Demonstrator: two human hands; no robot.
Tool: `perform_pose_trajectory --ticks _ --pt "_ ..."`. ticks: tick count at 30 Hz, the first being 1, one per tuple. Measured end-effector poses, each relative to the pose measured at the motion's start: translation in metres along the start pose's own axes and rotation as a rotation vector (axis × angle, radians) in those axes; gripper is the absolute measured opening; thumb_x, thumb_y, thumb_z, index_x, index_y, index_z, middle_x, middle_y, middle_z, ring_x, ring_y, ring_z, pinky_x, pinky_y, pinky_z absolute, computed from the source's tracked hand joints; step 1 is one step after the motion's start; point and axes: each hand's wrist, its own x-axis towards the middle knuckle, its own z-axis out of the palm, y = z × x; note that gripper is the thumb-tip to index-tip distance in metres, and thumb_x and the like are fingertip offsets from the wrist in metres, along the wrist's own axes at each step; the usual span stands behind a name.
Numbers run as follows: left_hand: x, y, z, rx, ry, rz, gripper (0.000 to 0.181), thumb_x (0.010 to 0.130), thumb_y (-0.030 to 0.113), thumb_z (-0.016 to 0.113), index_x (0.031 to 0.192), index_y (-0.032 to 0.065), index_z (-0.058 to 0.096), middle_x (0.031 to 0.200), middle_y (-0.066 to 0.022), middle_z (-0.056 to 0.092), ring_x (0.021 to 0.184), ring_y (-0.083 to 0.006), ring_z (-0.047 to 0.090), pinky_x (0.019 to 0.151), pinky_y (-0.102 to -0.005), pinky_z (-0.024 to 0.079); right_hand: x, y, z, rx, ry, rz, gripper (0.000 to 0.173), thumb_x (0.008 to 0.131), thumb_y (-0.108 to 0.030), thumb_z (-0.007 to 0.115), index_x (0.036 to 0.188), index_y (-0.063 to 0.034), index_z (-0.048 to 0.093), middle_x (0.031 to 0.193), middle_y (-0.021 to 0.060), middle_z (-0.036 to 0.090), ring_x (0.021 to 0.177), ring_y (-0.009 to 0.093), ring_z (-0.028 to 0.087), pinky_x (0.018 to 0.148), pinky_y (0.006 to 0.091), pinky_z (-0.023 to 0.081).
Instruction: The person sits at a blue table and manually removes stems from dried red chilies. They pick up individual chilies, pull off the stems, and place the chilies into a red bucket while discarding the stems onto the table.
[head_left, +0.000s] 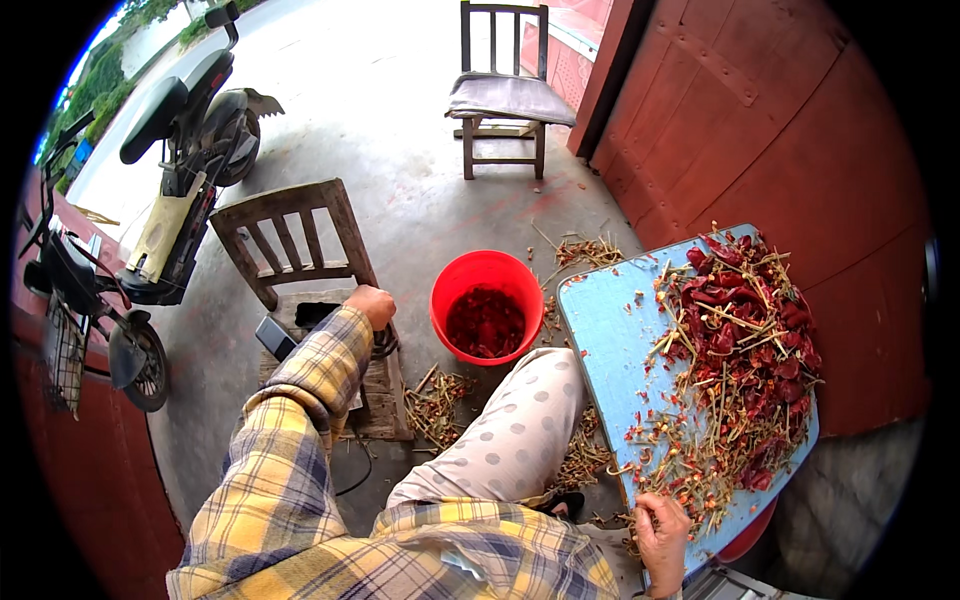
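My left hand (373, 305) is a curled fist over the right side of a wooden chair seat (390, 401), close to the red bucket (442, 319). Its palm side is hidden, so I cannot tell whether anything is in it. Dark red chilli pieces (486, 322) lie inside the bucket. At the near edge of the light blue table (600, 337), my right hand (661, 521) has bent fingers beside loose stems and chilli scraps (686, 465); its grasp is unclear. Farther back on the tabletop rises a heap of dried red chillies (739, 300) mixed with stems.
A grey handheld device (276, 337) and a black object (315, 313) rest on the near chair. Stem piles (439, 405) litter the concrete floor. Another wooden chair (510, 101) stands at the back, a scooter (169, 187) at left, and a red metal door (757, 150) at right.
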Motion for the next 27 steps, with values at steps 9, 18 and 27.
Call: perform_pose_trajectory --ticks 9,18,27 --pt "0.026 -0.021 0.045 -0.155 0.167 0.005 0.013 0.075 0.015 0.062 0.082 0.0166 0.072 0.088 -0.0061 0.067 0.089 -0.0271 0.067 0.075 -0.0394 0.055 0.000 0.044 -0.037 -0.127 0.113 0.052 0.016 0.079 -0.003 0.066 0.095 -0.0059 0.064 0.077 0.0093 0.064 0.070 0.028 0.060 0.069 0.0385 0.046" --pt "0.022 0.017 -0.033 -0.364 0.362 0.041 0.016 0.080 0.013 0.056 0.089 0.0124 0.070 0.086 -0.0126 0.067 0.089 -0.0329 0.065 0.077 -0.0429 0.053 0.054 0.080 -0.067 -0.278 0.260 0.019 0.025 0.083 -0.006 0.063 0.107 -0.0056 0.062 0.104 0.0128 0.062 0.090 0.032 0.062 0.078 0.0408 0.050" --pt "-0.015 0.141 -0.150 -0.895 0.569 0.600 0.014 0.086 0.006 0.058 0.094 -0.0007 0.067 0.088 -0.0139 0.068 0.084 -0.0287 0.066 0.075 -0.0352 0.052 0.109 0.127 -0.063 -0.579 0.435 0.071 0.042 0.078 -0.005 0.068 0.118 -0.0100 0.057 0.122 0.0098 0.050 0.113 0.032 0.050 0.093 0.0458 0.046"
